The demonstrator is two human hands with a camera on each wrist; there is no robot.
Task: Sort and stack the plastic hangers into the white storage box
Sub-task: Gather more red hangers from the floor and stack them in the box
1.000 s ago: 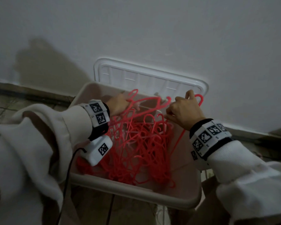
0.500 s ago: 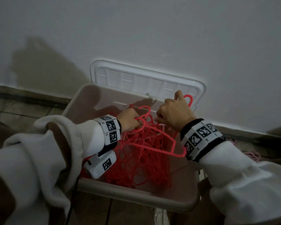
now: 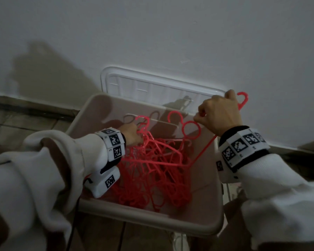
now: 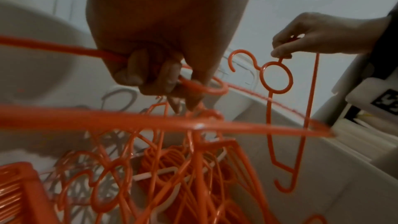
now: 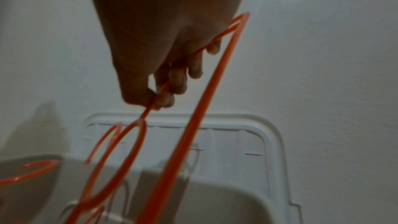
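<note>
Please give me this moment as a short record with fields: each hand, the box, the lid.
left hand: grips hangers in the pile
right hand: holds up a lifted hanger by its neck
storage box: open, holds the tangled red hangers
lid: leans on the wall behind the box

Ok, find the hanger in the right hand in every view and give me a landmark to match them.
Head: lifted hanger right of centre, pinched by the right hand.
Left wrist: upper right, its ring under that hand.
Right wrist: centre, running down from the fingers.
Shared landmark: white lid against the wall; barely visible in the left wrist view.
</note>
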